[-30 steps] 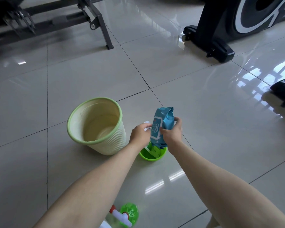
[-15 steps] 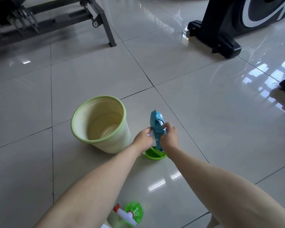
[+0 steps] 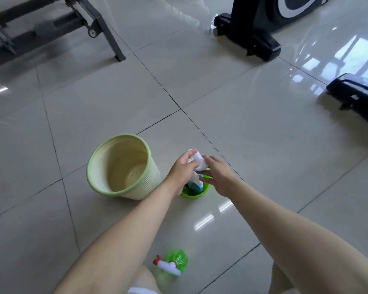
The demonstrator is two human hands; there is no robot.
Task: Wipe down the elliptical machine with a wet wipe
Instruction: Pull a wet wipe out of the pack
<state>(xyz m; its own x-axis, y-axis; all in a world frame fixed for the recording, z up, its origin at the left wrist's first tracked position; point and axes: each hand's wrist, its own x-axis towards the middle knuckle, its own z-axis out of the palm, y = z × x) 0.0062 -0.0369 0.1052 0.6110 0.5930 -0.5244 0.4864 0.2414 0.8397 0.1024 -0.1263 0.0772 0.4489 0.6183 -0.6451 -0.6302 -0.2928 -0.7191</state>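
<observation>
While left hand (image 3: 183, 169) grips wipe (image 3: 201, 162) — right hand (image 3: 218, 177) relaxed.

elliptical machine (image 3: 253, 18): cropped top | wipe pack (image 3: 194, 186): half hidden | spray bottle (image 3: 176, 261): blurred

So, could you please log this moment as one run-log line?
left hand: grips wet wipe | right hand: open beside it | wipe pack: in green tub | elliptical: untouched

White wipe (image 3: 198, 161), green cup (image 3: 197, 193), cream green-rimmed basket (image 3: 149, 179)
</observation>
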